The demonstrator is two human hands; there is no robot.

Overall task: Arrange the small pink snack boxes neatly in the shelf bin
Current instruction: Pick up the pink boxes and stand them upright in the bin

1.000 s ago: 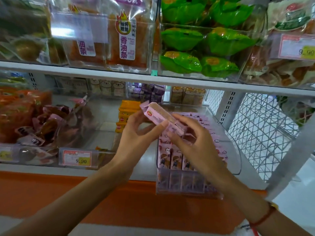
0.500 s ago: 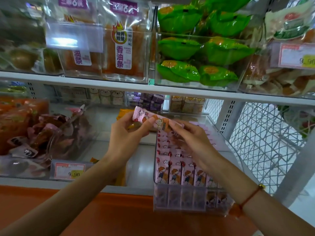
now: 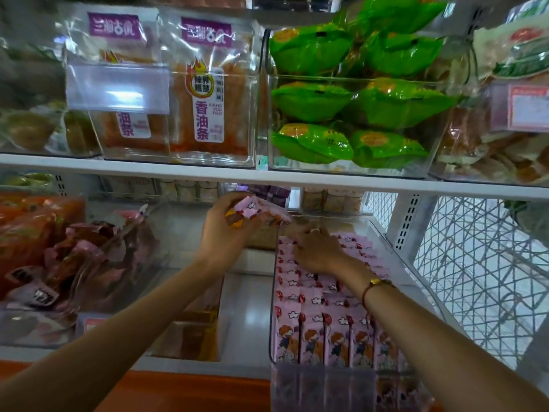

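Left hand (image 3: 228, 230) grips one pink snack box (image 3: 255, 214), fingers curled round it, above the rear-left corner of the clear shelf bin (image 3: 398, 251). Box long axis runs left-right, right end tilted slightly down toward bin. Right hand (image 3: 319, 251) lies palm-down on the pink boxes in bin (image 3: 320, 328), fingers spread and relaxed, pressing the rear rows. Binned boxes stand upright in rows, fronts facing out.
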